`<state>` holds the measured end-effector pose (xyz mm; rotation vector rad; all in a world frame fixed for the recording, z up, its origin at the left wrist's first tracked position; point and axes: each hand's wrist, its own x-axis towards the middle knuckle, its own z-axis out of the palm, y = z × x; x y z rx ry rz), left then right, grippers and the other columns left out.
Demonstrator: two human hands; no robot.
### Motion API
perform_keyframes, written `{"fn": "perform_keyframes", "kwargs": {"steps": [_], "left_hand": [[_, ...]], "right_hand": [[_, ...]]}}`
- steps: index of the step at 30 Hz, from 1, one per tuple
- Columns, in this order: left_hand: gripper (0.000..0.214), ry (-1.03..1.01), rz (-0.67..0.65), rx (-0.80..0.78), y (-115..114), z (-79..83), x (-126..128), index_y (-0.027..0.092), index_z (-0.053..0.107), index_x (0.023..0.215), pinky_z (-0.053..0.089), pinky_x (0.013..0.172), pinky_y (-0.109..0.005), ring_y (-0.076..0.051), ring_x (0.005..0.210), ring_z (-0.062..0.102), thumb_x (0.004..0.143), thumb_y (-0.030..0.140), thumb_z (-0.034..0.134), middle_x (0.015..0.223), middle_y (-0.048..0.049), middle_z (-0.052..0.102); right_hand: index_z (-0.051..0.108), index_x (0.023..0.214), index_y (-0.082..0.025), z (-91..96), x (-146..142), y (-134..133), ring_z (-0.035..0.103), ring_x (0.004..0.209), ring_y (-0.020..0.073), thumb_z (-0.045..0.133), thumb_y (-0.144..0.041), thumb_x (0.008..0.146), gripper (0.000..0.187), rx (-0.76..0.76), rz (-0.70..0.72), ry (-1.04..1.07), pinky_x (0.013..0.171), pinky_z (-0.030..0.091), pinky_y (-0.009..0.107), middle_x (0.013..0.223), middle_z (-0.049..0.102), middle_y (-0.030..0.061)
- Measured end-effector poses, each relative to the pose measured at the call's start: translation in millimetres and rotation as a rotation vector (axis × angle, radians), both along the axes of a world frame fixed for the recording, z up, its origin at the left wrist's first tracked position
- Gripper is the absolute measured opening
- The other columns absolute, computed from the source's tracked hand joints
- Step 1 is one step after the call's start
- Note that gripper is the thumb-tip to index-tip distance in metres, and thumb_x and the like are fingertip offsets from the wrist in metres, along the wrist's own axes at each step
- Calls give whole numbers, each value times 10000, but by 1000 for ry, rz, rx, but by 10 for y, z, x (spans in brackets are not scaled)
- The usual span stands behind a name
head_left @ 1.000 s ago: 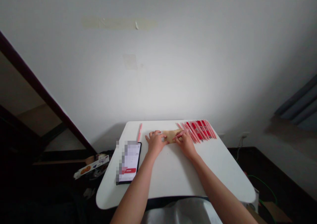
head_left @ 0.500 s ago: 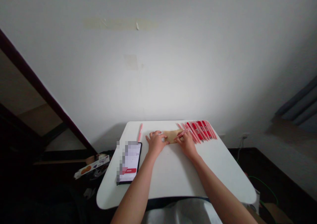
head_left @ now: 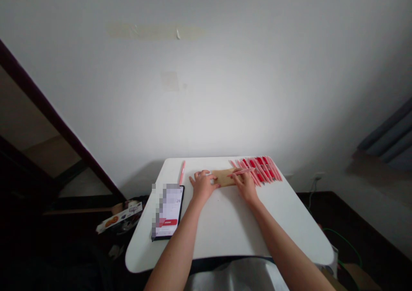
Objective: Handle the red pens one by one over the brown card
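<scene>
My left hand point(head_left: 202, 184) rests on the left end of a flat brown cardboard sleeve point(head_left: 224, 176) on the white table point(head_left: 225, 222), its fingers curled onto it. My right hand point(head_left: 246, 183) pinches a pink pen point(head_left: 242, 171) at the sleeve's right end, the pen lying nearly level. Just right of that hand lies a row of several pink and red pens point(head_left: 262, 168), side by side near the table's far edge.
One pink pen point(head_left: 182, 172) lies alone at the far left of the table. A phone point(head_left: 168, 211) with a lit screen lies at the left edge. A printed box point(head_left: 118, 217) sits on the dark floor to the left. A white wall rises right behind the table.
My right hand has shifted slightly to the right with the pink pen, which has turned more level. My left hand has stayed on the sleeve.
</scene>
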<state>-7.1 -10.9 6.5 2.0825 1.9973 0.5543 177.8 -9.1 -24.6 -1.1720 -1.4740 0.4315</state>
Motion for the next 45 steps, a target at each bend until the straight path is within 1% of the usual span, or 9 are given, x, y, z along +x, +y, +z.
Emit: {"fn": "perform_keyframes", "kwargs": {"steps": [5, 8, 12, 17, 20, 26, 33, 38, 45], "left_hand": [[276, 1, -7, 7, -10, 9, 1, 369, 712, 964, 223, 1075, -642, -291, 1237, 400, 702, 453, 741, 1296, 14, 572], [264, -12, -8, 19, -10, 6, -3, 367, 716, 947, 220, 1074, -649, -293, 1234, 403, 696, 441, 750, 1290, 14, 578], [274, -39, -11, 25, -4, -11, -10, 367, 717, 946, 208, 1079, -655, -293, 1241, 398, 682, 425, 766, 1285, 15, 581], [267, -46, -14, 23, -7, -8, -14, 373, 715, 949, 197, 1080, -668, -291, 1244, 399, 690, 422, 760, 1286, 18, 579], [263, -45, -11, 23, -13, 3, -16, 367, 715, 944, 193, 1079, -676, -292, 1243, 401, 690, 420, 761, 1287, 17, 579], [259, -43, -14, 10, -24, 20, -20, 364, 711, 947, 194, 1080, -678, -290, 1245, 399, 697, 417, 755, 1289, 17, 576], [257, -38, -10, -5, -29, 36, -21, 368, 709, 960, 189, 1086, -670, -288, 1253, 393, 710, 419, 743, 1295, 14, 569], [267, -46, -9, 13, -17, 10, -27, 369, 712, 949, 193, 1084, -660, -290, 1247, 391, 692, 421, 758, 1293, 18, 573], [269, -45, -7, 14, -17, 6, -28, 372, 709, 954, 192, 1084, -657, -285, 1243, 395, 694, 421, 756, 1295, 17, 572]], "right_hand": [[689, 806, -220, 19, 50, 37, 516, 1042, 265, 558, -480, 829, 292, 11, -38, 76, 1015, 344, 497, 1011, 650, 85], [698, 830, -216, 35, 63, 58, 554, 1034, 254, 591, -467, 801, 274, -65, 26, 320, 973, 405, 467, 1044, 671, 80], [694, 812, -200, 79, 50, 78, 587, 1012, 217, 680, -369, 706, 201, -163, 167, 785, 831, 504, 347, 1082, 660, 70], [652, 940, -230, 216, 89, 50, 542, 655, 79, 747, -218, 594, 359, -239, 396, 1155, 553, 443, 199, 875, 645, -23], [602, 879, -236, 293, 135, -9, 527, 627, 95, 669, -429, 731, 252, -293, 571, 1282, 563, 464, 236, 778, 594, -32], [441, 642, -225, 332, 162, -90, 469, 579, 124, 400, -783, 777, 576, -318, 638, 1315, 595, 483, 313, 647, 466, -26], [277, 539, -218, 338, 175, -100, 385, 547, 122, 372, -720, 797, 572, -329, 613, 1294, 580, 460, 317, 586, 348, -37], [294, 559, -219, 302, 175, -60, 372, 546, 119, 361, -740, 813, 584, -356, 624, 1372, 587, 454, 309, 590, 337, -44], [348, 592, -219, 263, 137, -22, 382, 541, 119, 367, -788, 799, 606, -351, 614, 1289, 576, 453, 297, 596, 352, -46]]}}
